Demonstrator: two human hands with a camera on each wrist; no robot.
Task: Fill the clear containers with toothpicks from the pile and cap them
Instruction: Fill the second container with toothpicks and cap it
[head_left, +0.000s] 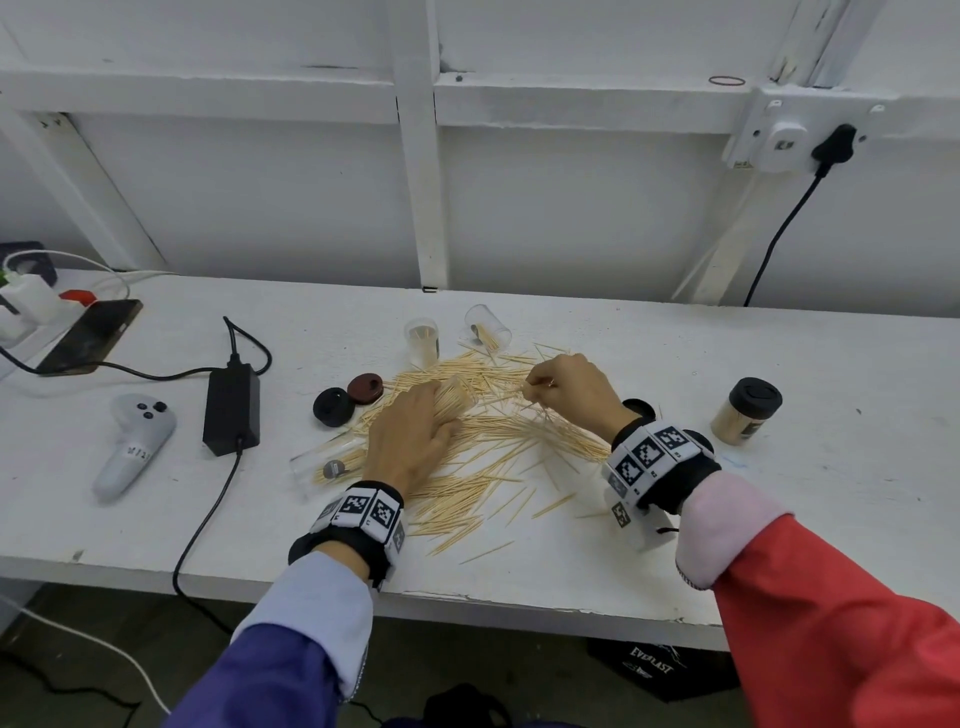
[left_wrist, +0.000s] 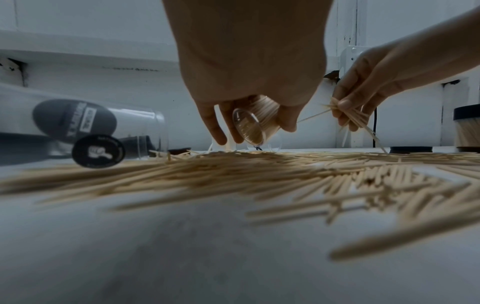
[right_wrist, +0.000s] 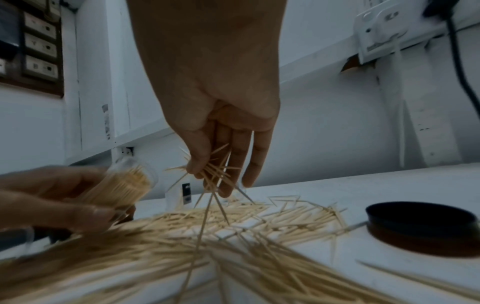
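A wide pile of toothpicks (head_left: 493, 441) lies spread on the white bench. My left hand (head_left: 410, 436) grips a clear container (head_left: 454, 397) packed with toothpicks, tilted with its mouth toward the right; the same container (left_wrist: 255, 120) shows under my fingers in the left wrist view. My right hand (head_left: 563, 387) pinches a small bunch of toothpicks (right_wrist: 214, 174) just above the pile, to the right of the container's mouth. An upright clear container (head_left: 423, 340) and a tipped one (head_left: 488, 327) sit behind the pile. Another clear container (head_left: 324, 460) lies on its side at the left.
Two loose caps, one black (head_left: 333, 407) and one dark red (head_left: 365, 388), lie left of the pile; another black cap (right_wrist: 423, 227) sits by my right wrist. A capped, filled container (head_left: 746, 410) stands at the right. A black power adapter (head_left: 231, 408), controller (head_left: 135, 444) and phone (head_left: 91, 336) occupy the left.
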